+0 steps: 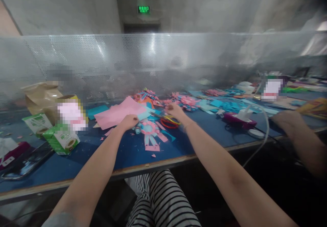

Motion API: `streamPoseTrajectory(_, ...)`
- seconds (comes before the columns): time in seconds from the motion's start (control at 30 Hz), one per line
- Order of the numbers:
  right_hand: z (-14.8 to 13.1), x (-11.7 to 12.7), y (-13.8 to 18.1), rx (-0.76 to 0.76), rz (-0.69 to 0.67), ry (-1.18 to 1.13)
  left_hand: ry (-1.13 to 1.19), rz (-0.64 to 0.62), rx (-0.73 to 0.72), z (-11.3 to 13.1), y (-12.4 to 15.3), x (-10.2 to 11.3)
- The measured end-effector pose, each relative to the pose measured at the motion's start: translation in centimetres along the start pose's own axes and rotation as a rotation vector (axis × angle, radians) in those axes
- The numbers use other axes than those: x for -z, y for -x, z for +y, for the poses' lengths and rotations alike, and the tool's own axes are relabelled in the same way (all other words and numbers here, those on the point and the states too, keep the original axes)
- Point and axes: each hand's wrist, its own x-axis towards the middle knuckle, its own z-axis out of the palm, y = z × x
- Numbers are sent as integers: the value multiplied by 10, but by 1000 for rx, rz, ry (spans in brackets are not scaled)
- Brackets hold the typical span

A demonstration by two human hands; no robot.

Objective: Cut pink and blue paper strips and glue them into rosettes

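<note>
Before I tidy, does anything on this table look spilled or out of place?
Slightly: a small pink scrap lies loose near the front edge of the blue table, apart from the paper flower, like an offcut. No spill shows.

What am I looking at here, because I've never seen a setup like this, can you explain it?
There's no machine, just a person's bare left hand and right hand, seen in one picture from a camera worn on their head. On the blue table lie pink paper, a pink and pale blue rosette and scissors. The left hand is at a pale blue sheet; the right is near the scissors. Blur hides whether either holds anything. The arm at far right is someone else's.
</note>
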Motion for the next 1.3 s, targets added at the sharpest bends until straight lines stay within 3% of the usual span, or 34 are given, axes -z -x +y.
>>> streamPoseTrajectory(0.2, -9, 1, 6, -55, -71, -98, 36, -40, -14, -10, -4, -7)
streamPoseTrajectory(0.4, -19, 5, 12, -21, -150, -48, 39, -53, 6, -10, -5, -9)
streamPoseTrajectory(0.67, -25, 6, 13, 20, -165, -49, 90, 169, -41, 18, -1, 5)
streamPoseTrajectory(0.9, -36, 6, 15, 86, -144, -99, 90, 215, -89, 31, 3, 12)
streamPoseTrajectory(1.3, -68, -36, 46, 19, -401, -513, 316, 179, -184, 59, 6, -1)
